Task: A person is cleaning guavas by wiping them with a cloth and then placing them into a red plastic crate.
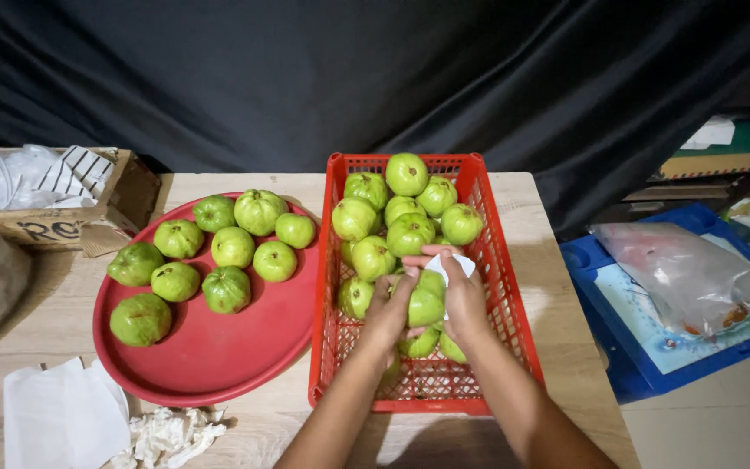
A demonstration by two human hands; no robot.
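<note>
A red plastic crate [501, 287] on the wooden table holds several green guavas [408, 233]. Both of my hands are inside the crate over one guava [425, 306]. My left hand [391, 309] grips its left side. My right hand [463, 295] presses a white cloth or tissue [455, 264] against its right side. To the left lies a round red tray [210, 352] with several more green guavas [233, 247] on it.
A cardboard box [49, 224] with plastic bags and a striped cloth stands at the far left. White paper sheets [62, 417] and crumpled tissue [171, 434] lie near the front edge. A blue tray [644, 365] with a clear plastic bag [683, 274] sits right of the table.
</note>
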